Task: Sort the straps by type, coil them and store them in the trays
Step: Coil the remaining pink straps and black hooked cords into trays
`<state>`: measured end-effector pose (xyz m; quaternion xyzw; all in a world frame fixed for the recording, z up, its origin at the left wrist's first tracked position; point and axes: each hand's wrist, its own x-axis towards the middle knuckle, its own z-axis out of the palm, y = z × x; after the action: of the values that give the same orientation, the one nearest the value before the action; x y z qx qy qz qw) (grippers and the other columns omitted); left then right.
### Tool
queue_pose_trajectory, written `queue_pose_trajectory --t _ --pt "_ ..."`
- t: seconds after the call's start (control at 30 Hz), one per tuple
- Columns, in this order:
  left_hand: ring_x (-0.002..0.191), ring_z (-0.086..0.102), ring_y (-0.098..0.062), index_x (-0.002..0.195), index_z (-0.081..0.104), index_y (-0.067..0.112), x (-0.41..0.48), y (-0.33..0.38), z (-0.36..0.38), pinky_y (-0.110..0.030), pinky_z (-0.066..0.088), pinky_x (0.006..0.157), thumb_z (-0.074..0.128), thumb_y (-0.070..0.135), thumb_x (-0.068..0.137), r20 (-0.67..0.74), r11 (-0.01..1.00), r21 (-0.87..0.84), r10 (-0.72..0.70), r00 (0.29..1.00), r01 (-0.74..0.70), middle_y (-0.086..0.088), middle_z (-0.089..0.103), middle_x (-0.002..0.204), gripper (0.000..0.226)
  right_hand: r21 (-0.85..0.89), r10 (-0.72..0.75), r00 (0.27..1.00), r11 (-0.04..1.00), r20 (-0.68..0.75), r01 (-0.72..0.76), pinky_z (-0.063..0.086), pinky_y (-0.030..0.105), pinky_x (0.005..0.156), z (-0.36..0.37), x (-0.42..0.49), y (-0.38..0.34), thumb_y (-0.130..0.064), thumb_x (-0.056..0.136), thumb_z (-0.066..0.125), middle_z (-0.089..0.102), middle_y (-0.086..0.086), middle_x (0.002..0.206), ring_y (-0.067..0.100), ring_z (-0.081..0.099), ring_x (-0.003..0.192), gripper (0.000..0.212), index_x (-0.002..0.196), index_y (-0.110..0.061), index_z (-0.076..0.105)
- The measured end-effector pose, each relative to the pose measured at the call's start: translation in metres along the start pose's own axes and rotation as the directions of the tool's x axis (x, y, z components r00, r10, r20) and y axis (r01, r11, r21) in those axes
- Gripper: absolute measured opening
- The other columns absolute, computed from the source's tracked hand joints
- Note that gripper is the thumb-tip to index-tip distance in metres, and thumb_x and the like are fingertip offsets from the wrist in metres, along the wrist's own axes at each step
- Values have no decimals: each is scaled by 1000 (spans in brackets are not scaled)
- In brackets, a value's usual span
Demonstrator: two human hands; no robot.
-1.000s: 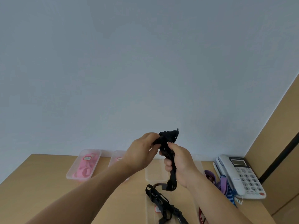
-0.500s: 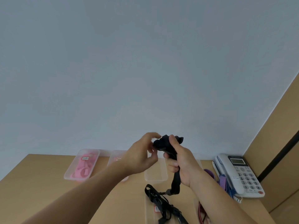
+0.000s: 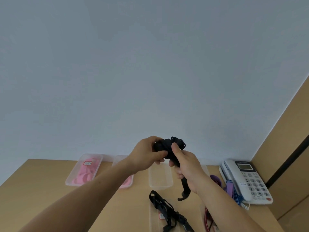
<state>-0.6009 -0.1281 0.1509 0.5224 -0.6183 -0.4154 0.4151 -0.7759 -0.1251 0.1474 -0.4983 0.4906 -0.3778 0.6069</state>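
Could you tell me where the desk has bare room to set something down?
Bare desk left of the left pink tray, and the clear tray looks empty. Crowded at right: loose black strap, red strap, purple straps, phone.

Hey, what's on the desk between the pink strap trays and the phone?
In the head view, a clear tray that looks empty lies there, then a purple strap beside the phone. The right arm hides part of that stretch.

Both hands [image 3: 167, 158] gripping coiled black strap [image 3: 168, 145], above wooden table [image 3: 41, 190], trays [image 3: 160, 178]
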Motion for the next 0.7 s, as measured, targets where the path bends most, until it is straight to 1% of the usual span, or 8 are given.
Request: queue_pose_trajectory --t 0.1,0.23,0.33,0.43,0.5,0.6,0.63,0.7 --pt "74 64 -12 113 59 22 -4 -1 4 -23 52 68 68 15 87 -105 935 329 172 979 -129 6 67 86 29 -65 26 999 997 -41 -29 25 24 45 1 1 1 -48 97 52 59 6 67 11 31 43 46 95 -5 68" --pt "73 60 -25 119 59 12 -8 -10 8 -39 53 65 61 13 91 -110 726 623 451 886 -292 -5 62 97 28 35 44 999 998 -3 -43 26 25 46 7 -1 0 -41 100 49 61 6 68 12 34 45 40 105 -5 67" --pt "55 54 -28 109 56 10 -6 -14 9 -35 47 39 69 -7 76 29 428 782 703 711 -454 -11 59 86 39 191 81 994 977 70 -93 26 25 46 8 -2 -4 -59 95 47 61 6 70 12 35 48 55 106 -10 71" --pt "60 55 -22 111 47 14 -3 -19 7 -29 44 38 71 -11 70 149 229 835 782 606 -501 -9 58 86 54 256 96 995 961 40 -103 25 23 45 4 -1 -5 -61 93 50 61 5 67 12 33 47 58 108 -8 69" --pt "67 58 -13 122 45 22 -3 -22 5 -30 52 50 68 -4 74 57 439 736 718 693 -516 -5 58 102 59 270 53 998 961 29 -59 26 23 44 1 -1 -5 -56 91 55 61 6 69 11 33 47 54 108 -6 70" --pt "84 65 -10 140 35 37 -11 -11 -3 -25 53 69 63 25 75 43 980 101 169 985 -173 3 53 122 72 255 -49 994 967 96 23 30 23 46 -6 -2 -4 -56 83 57 62 7 73 11 35 49 57 107 -6 71" --pt "86 69 -17 141 39 30 -12 -4 -7 -28 54 69 63 30 74 152 994 -105 2 988 14 -1 57 122 71 242 -74 988 969 138 39 31 23 48 -9 -3 -3 -56 83 56 62 6 74 11 36 50 56 107 -8 72" --pt "84 69 -31 131 54 13 -13 5 -13 -33 53 66 59 34 80 356 958 -220 -95 930 182 -10 66 116 56 213 -111 968 975 223 63 32 23 50 -13 -3 0 -57 88 54 61 5 76 12 37 53 55 108 -9 72"
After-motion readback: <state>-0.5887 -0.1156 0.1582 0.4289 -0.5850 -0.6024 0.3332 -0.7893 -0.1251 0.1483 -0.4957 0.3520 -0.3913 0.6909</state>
